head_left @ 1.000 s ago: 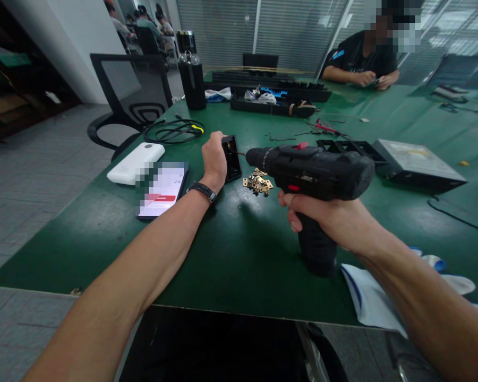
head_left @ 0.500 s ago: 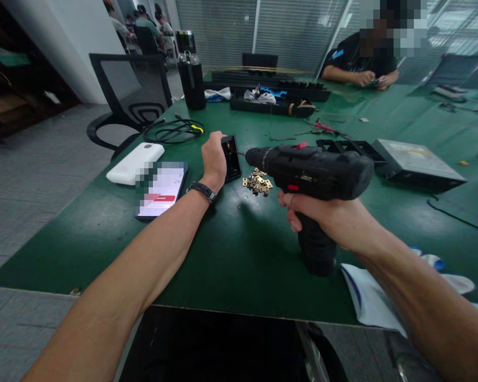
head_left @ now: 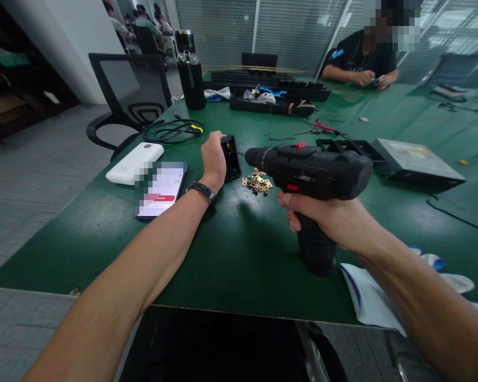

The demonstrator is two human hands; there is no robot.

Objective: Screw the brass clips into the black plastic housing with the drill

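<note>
While the right grip [head_left: 318,212] is wrapped around the handle of a black cordless drill [head_left: 306,170], the left grip [head_left: 214,156] is closed on the far-left side of a small black box [head_left: 234,171]. The drill lies level, chuck towards nine o'clock, and its thin bit [head_left: 240,154] points into the box's open face, which is turned to three o'clock; whether the tip touches anything inside is too small to tell. With the box as the clock's centre, a pile of brass-coloured pieces [head_left: 257,183] lies near it on the green worktop [head_left: 239,265], between four and five o'clock. A phone [head_left: 165,188] with a lit screen rests at eight, next to a white device [head_left: 131,167] at nine. Further out, a coiled black cable [head_left: 171,139] sits at ten and a tall dark bottle [head_left: 191,87] stands at eleven. A long black tray [head_left: 263,107] lies at one. Across the worktop at two, a co-worker [head_left: 362,58] sits with both hands together. Out at three is a grey metal case [head_left: 420,159], and between four and five, partly beneath the right forearm, lies a white cloth [head_left: 366,297] with blue edging.
</note>
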